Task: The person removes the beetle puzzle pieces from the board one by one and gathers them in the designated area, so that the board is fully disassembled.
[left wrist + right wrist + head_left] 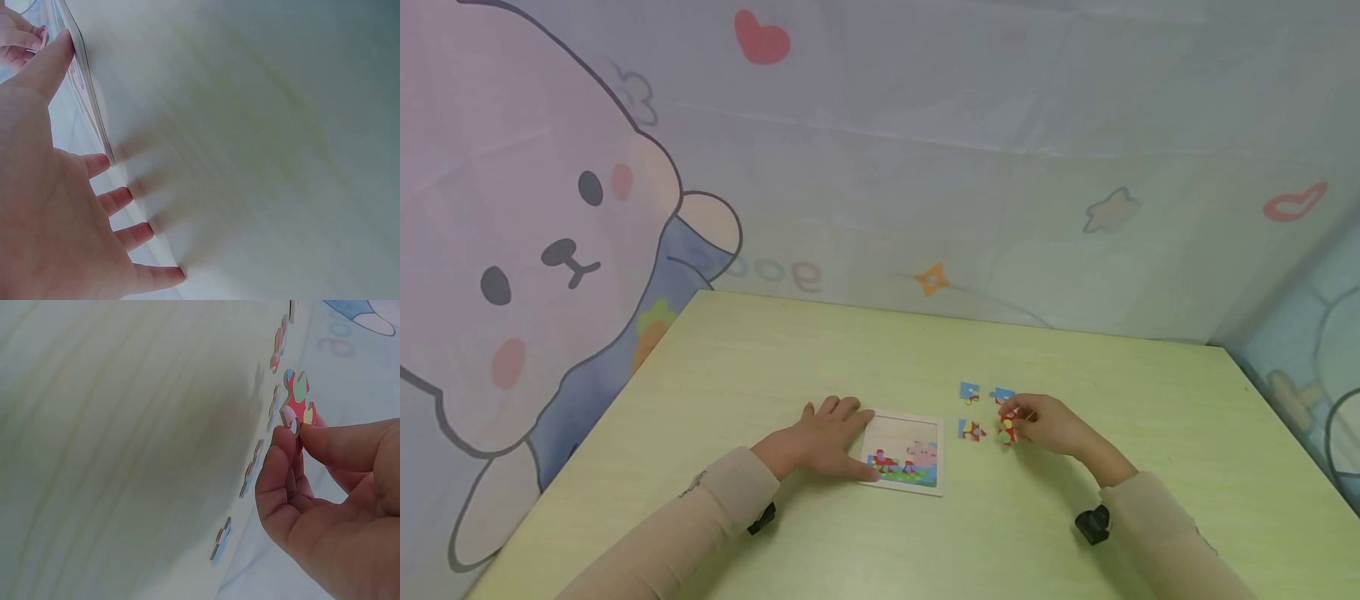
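Observation:
My right hand (1043, 421) pinches a red jigsaw piece (299, 394) with green and yellow spots between thumb and fingers. The right wrist view shows that piece lifted off the table. My left hand (823, 437) lies spread beside a square white puzzle tray (941, 454), its thumb and index finger touching the tray's left edge. Fitted pieces (917, 467) fill the tray's lower part with a pink figure and green ground; bare board shows above. In the left wrist view the fingertips (144, 232) rest on the table.
Loose jigsaw pieces lie right of the tray, among them a blue one (968, 390) at the back, another (1002, 394) near my right fingers and a blue-red one (967, 430). The pale yellow-green table (760, 358) ends at a printed cloth backdrop (880, 167).

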Demonstrator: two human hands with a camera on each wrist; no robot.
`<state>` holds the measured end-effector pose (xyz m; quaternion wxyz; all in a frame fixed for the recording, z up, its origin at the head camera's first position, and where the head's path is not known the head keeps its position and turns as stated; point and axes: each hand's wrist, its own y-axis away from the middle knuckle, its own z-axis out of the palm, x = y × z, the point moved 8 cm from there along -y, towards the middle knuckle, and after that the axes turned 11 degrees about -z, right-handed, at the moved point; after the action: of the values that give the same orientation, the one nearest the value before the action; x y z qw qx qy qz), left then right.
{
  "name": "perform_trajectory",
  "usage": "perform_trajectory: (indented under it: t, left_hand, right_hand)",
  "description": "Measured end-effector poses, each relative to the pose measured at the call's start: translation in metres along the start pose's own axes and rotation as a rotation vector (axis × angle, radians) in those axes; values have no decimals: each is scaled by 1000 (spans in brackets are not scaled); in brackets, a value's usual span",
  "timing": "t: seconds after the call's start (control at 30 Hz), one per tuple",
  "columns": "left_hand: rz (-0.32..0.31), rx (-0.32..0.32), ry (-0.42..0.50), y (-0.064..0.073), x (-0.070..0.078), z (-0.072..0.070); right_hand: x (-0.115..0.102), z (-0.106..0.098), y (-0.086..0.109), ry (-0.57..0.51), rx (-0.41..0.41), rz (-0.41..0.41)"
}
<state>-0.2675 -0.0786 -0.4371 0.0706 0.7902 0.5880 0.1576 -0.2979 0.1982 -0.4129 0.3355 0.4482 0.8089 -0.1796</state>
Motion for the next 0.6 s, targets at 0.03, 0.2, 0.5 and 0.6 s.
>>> perform_trajectory:
  t: [0.03, 0.2, 0.5, 0.6]
  left_hand:
    - [-2, -1, 0, 0, 0, 0]
    - [-3, -2, -1, 0, 0, 0]
    - [4, -1, -5, 1, 1, 0]
    - [4, -3, -6, 1, 1, -1]
  right_hand:
    - [1, 0, 0, 7, -4, -2]
    - [6, 2, -1, 41, -13, -4]
    - [11, 5, -3, 63, -29, -14]
    - [11, 5, -3, 69, -31, -13]
